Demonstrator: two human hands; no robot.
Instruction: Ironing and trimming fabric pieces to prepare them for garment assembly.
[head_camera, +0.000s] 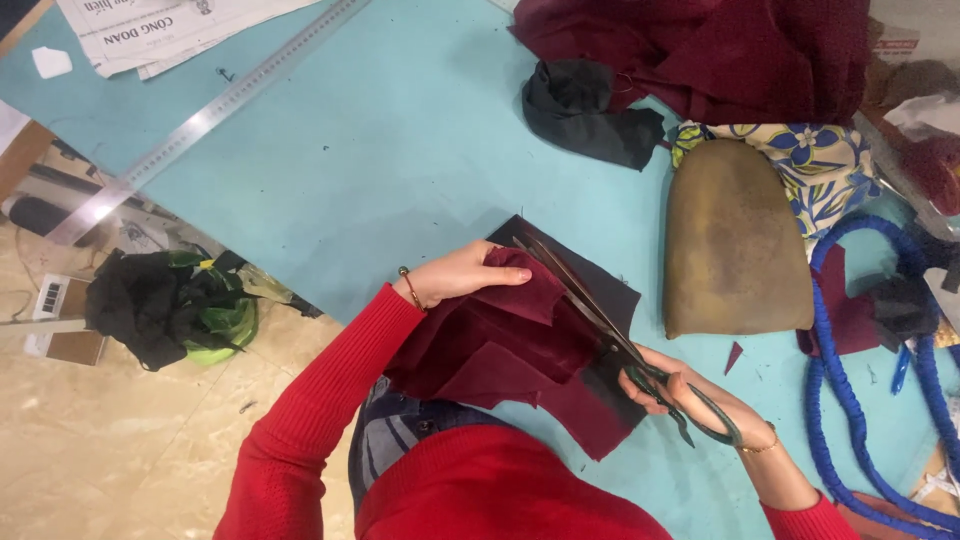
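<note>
Left hand (458, 277) grips maroon fabric (505, 345) — right hand (690, 395) scissors (610, 335).

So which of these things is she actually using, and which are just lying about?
In use: dark red fabric piece, black fabric sheet, long metal scissors.

Lying about: long steel ruler, olive-brown rounded pad, blue coiled cord, heap of maroon cloth.

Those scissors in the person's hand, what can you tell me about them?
The scissors are long, with dark metal blades and dark green handles. The right hand grips the handles, fingers through the loops. The blades are slightly parted, pointing up-left, along the edge of the maroon cloth that the left hand holds over the blue table.
</note>
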